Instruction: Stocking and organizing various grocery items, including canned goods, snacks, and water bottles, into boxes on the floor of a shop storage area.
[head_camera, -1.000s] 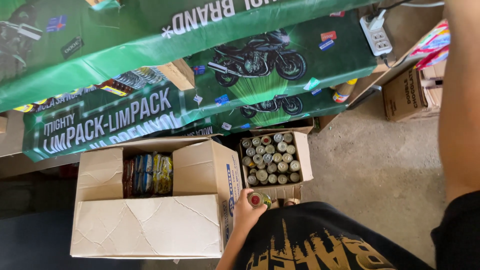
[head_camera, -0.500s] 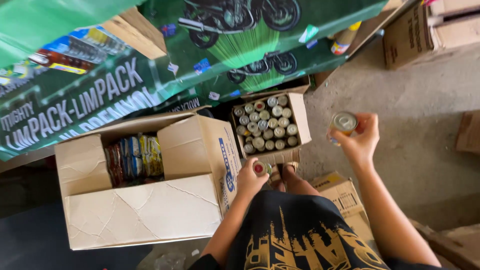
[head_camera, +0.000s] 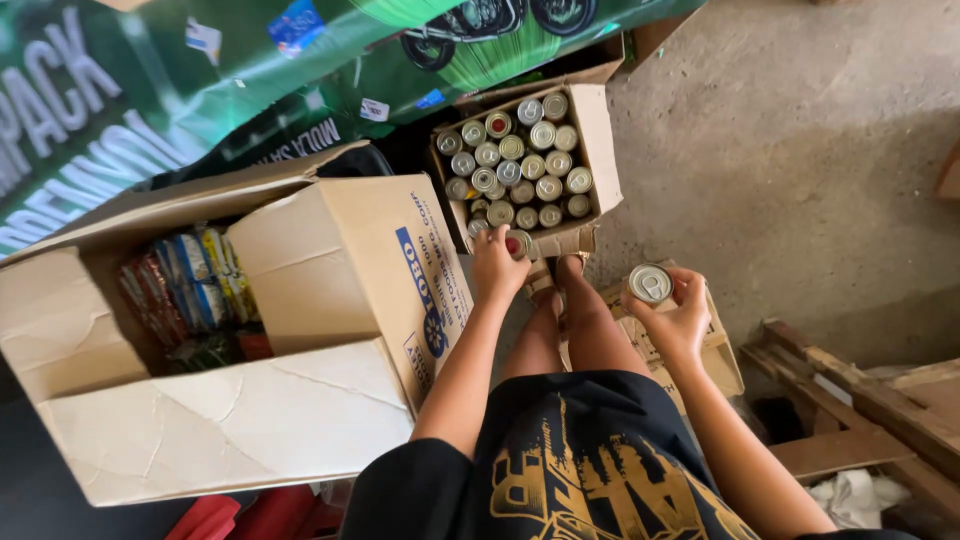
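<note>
Beside the small carton of tins (head_camera: 590, 130), my left hand (head_camera: 497, 266) pinches a red-topped tin (head_camera: 516, 244) at its near edge; my right hand (head_camera: 678, 315) grips a silver-topped tin (head_camera: 650, 284) upright, lid visible.

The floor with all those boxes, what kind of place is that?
Probably a storeroom or shop's stock area: a bare concrete floor, a carton of tins, a big cardboard box of snack packets, and a wooden pallet.
</note>
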